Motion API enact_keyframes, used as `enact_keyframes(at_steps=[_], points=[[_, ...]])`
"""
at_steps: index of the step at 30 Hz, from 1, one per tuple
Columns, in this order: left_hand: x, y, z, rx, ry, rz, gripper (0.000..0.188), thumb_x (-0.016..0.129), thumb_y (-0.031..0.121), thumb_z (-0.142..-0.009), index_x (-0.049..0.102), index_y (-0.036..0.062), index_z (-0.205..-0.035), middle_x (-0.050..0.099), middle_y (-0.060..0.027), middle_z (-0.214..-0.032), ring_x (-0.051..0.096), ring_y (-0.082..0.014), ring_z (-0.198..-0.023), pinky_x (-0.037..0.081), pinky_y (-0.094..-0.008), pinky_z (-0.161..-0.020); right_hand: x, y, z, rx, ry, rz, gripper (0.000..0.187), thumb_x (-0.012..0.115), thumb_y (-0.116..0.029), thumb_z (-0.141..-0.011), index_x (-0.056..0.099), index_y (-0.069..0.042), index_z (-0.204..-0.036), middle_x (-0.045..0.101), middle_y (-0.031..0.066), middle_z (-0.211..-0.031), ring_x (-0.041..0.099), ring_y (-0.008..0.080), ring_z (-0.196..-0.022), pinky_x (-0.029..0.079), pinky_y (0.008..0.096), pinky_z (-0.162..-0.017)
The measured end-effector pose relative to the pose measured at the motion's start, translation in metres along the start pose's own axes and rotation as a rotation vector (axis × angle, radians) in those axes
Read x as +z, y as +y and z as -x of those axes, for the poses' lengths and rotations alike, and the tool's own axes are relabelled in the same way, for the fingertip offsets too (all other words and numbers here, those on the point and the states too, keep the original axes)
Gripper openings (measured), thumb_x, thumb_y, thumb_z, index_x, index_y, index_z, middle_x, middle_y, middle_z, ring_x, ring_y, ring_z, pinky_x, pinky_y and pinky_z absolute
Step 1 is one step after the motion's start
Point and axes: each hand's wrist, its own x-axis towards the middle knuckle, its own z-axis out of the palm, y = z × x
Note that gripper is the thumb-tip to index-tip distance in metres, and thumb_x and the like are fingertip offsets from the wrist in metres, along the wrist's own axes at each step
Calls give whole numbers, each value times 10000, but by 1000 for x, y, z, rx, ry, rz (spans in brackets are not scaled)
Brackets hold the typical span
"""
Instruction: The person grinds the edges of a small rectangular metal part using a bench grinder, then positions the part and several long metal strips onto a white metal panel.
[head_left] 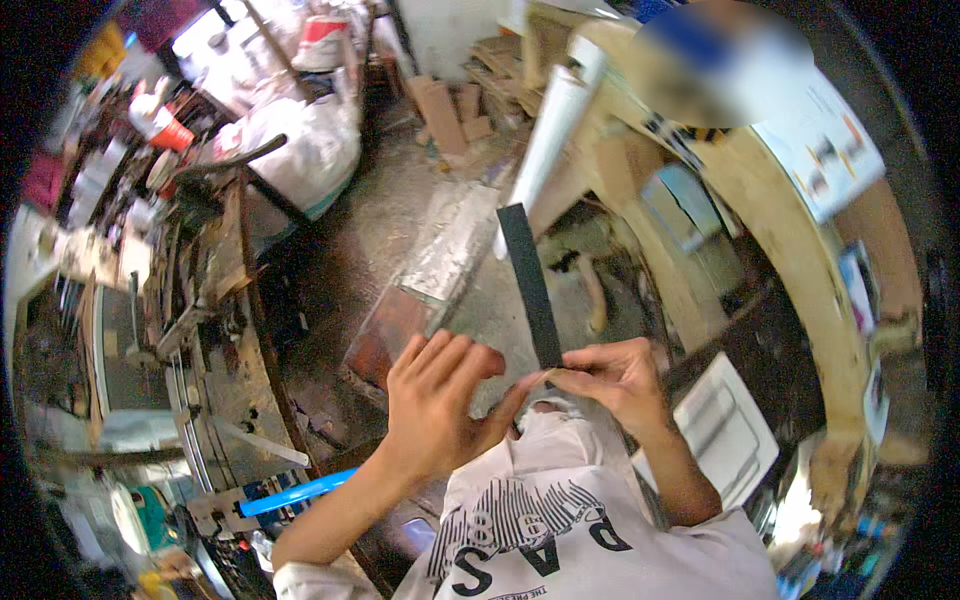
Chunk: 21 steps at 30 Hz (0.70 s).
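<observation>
A long, flat black strip (531,285) points away from me over the middle of the workshop. Its near end is pinched between the thumb and fingers of my right hand (622,382), in front of my shirt. My left hand (438,400) is just to the left, with its fingers loosely bent and apart from the thumb. The left thumb stretches across to the fingertips of my right hand, by the near end of the strip. Whether that thumb touches the strip I cannot tell. Nothing shows between the other left fingers.
At left stands a cluttered workbench (240,375) with a blue tube (300,491) near my left forearm. A worn block (455,240) lies on the floor ahead. A white roll (552,130) leans beside the pale wooden frame (785,210) at right. A white panel (722,430) is beside my right forearm.
</observation>
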Motion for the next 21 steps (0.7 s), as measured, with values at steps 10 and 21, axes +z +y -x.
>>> enact_keyframes(at_steps=[10,21], points=[[-68,-161,-27,-933,395,776,266,813,7,-755,696,-51,-987,721,-105,-876,674,-138,-702,564,-273,-615,151,-94,-222,-26,-419,-221,176,791,-47,-794,757,18,-954,694,77,-774,622,111,-696,481,239,-619],[-119,-365,-64,-1286,1056,491,210,733,148,-884,727,-8,-1025,707,-73,-848,636,-104,-681,516,-244,-636,225,-153,-479,-247,-739,127,172,702,-10,-870,724,49,-1030,711,82,-888,620,92,-781,485,224,-705]])
